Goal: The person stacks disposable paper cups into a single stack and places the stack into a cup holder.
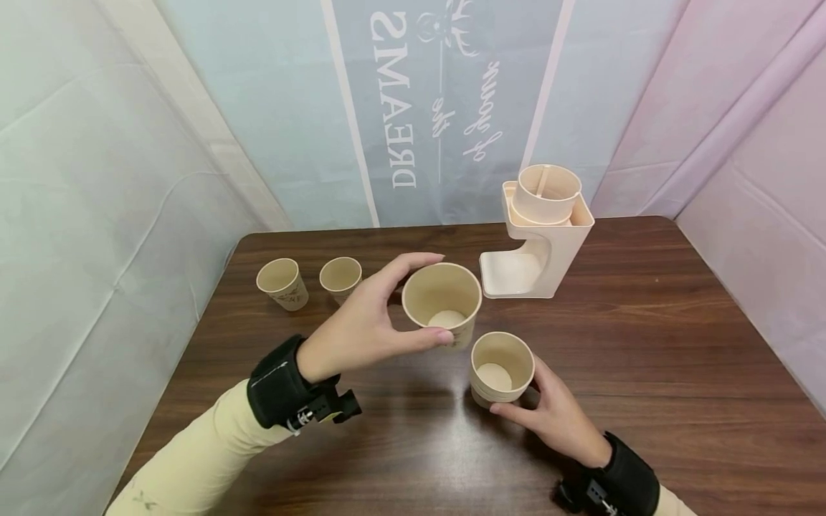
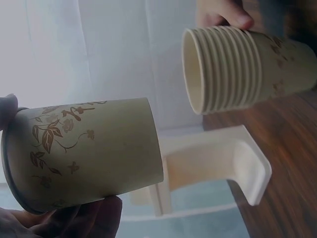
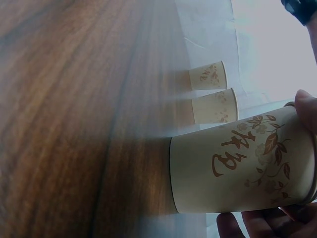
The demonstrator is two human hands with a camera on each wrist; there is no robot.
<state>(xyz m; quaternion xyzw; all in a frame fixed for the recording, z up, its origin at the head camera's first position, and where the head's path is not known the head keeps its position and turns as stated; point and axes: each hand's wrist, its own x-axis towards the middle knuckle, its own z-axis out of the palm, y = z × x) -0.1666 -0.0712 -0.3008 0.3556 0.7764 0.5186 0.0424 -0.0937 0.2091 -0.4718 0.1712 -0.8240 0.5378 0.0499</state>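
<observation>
My left hand (image 1: 361, 326) grips one beige paper cup (image 1: 442, 297) near its rim, thumb in front and fingers behind. The cup is raised over the table with its mouth up, and brown leaf print shows on its side in the left wrist view. To its right, my right hand (image 1: 560, 419) holds a stack of nested paper cups (image 2: 237, 69), several rims showing one inside another. The right wrist view shows the stack's lowest cup (image 3: 237, 158), its base at the tabletop and the fingers up by the rims.
Two more paper cups stand at the back left, one cup (image 1: 284, 285) at the outer side and another cup (image 1: 340, 276) partly behind my left hand. A cream dispenser-like stand (image 1: 548, 251) with a round container (image 1: 547, 190) on top stands at the back of the wooden table (image 1: 645, 337).
</observation>
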